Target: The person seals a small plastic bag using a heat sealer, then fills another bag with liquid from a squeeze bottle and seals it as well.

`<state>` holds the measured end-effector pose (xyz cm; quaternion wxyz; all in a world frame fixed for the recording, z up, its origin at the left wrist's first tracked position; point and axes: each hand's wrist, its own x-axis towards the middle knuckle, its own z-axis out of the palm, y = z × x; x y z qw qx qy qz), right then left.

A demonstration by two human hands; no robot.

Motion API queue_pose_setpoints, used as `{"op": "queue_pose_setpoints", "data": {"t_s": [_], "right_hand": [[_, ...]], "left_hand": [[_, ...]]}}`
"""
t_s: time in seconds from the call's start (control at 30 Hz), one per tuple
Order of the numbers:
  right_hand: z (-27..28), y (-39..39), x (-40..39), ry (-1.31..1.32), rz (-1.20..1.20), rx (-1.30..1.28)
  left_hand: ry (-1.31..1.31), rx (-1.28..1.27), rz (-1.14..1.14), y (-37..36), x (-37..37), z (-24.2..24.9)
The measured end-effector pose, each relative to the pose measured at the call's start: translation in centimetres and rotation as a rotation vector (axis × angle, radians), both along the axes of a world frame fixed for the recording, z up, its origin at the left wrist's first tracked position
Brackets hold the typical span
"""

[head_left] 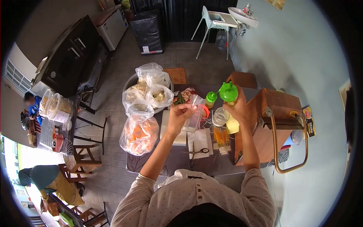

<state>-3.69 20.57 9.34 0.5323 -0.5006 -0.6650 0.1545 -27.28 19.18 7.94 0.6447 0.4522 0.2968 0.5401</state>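
Pinched in my left hand [183, 116] is a small clear plastic bag [195, 115], held up over the table. My right hand [237, 108] is wrapped round a bottle with a green cap [228, 92]. Between my hands stands a smaller green-capped bottle [211, 99], beside a clear round container [220, 117]. Below them on the table lie black scissors [196, 152], white sheets [200, 140] and small packets with orange contents [221, 137]. A red ring-shaped item [205, 112] is partly behind the clear bag.
Plastic bags of food [139, 134] fill the table's left side and a large basin. A wooden cabinet with a metal handle [281, 117] stands at the right. One person bends at the lower left [47, 179]; another sits farther back [34, 106].
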Motion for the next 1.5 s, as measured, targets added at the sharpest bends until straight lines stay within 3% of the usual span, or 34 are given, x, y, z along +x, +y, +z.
{"op": "queue_pose_setpoints", "data": {"t_s": [0.03,0.1,0.57,0.83,1.23,1.5], "right_hand": [[0.8,-0.5,-0.6,0.001,-0.002,0.004],[2.2,-1.5,-1.7,-0.464,-0.156,0.161],[5.7,-2.6,-3.7,-0.666,-0.085,0.334],[7.4,-2.4,-3.1,-0.99,-0.068,0.391],[8.5,-1.2,-4.5,-1.12,0.007,0.531],[8.9,-1.2,-4.6,-1.057,0.017,0.516]], "left_hand": [[0.001,0.004,-0.002,-0.2,-0.1,0.0],[0.078,0.065,0.009,-0.5,-0.1,-0.1],[0.176,0.148,0.066,-2.6,-0.9,0.9],[0.309,0.148,0.037,-2.6,-1.4,0.4],[0.256,0.171,-0.02,-2.5,-1.2,1.0],[0.235,0.184,-0.067,-2.3,-1.0,0.9]]}}
